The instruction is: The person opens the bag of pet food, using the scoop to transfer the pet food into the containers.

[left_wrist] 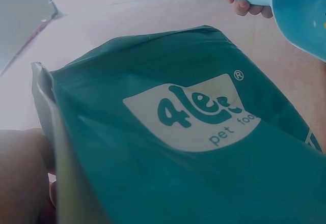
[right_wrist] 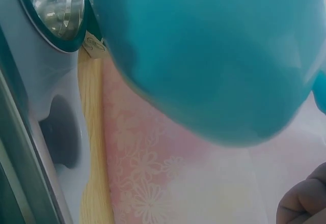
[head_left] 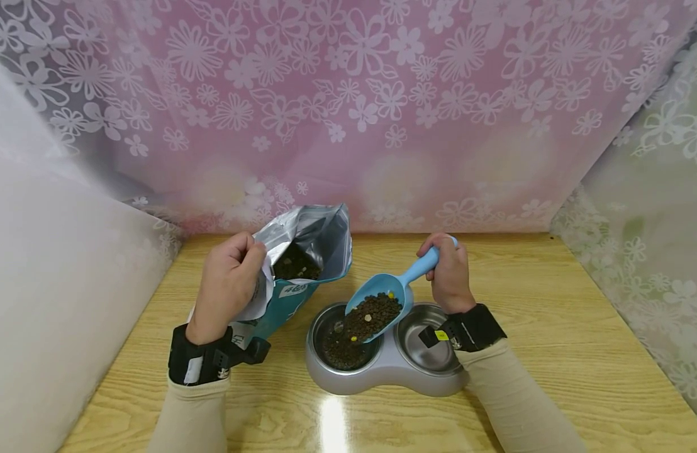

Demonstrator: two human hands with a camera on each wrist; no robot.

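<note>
My left hand (head_left: 228, 280) grips the edge of a teal pet food bag (head_left: 282, 306), whose silver-lined mouth gapes with brown kibble inside. "4Lee pet food" is printed on its side in the left wrist view. With my right hand (head_left: 449, 272) I hold the handle of a light blue scoop (head_left: 407, 290). Brown kibble (head_left: 377, 314) with a few yellow pieces fills the scoop. Its lip is tilted down over the left bowl of a grey double pet bowl (head_left: 388, 371), where more kibble (head_left: 341, 352) lies. The underside of the scoop fills much of the right wrist view.
The right steel bowl (head_left: 428, 349) sits partly under my right wrist. A wood-grain table (head_left: 269, 402) carries everything. Flowered pink cloth (head_left: 360, 126) hangs behind it, a white panel (head_left: 71, 251) stands at the left and a flowered sheet (head_left: 648, 251) at the right.
</note>
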